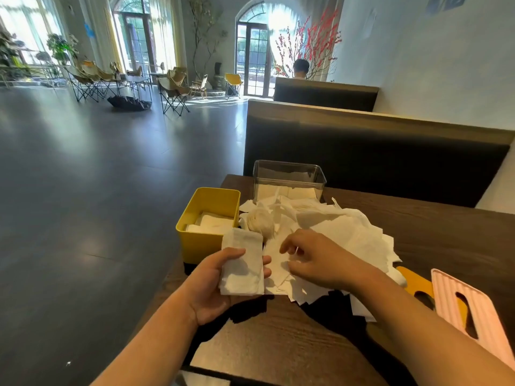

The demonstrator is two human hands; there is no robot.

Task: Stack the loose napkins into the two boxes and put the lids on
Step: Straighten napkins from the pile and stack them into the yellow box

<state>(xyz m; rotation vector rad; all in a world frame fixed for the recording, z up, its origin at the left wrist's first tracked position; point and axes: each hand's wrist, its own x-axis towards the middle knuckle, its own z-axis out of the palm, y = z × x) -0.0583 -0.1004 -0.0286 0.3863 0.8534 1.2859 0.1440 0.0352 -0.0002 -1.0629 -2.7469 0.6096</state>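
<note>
My left hand [214,285] grips a small stack of folded white napkins [242,263], thumb on top, just in front of the yellow box [195,240]. That box holds a low layer of napkins. Behind it stands a clear box [288,176], also with napkins at the bottom. A heap of loose napkins [334,232] covers the table's middle. My right hand [315,259] hovers over the heap's near edge with its fingers curled down onto a sheet; whether it pinches the sheet is not clear. A pink slotted lid [473,310] lies over a yellow lid [415,282] at the right.
The dark wooden table [278,344] ends at its left edge beside the yellow box, with open floor beyond. A dark booth backrest [362,151] stands behind the table. A person sits far off in another booth. Folding chairs stand at the back of the room.
</note>
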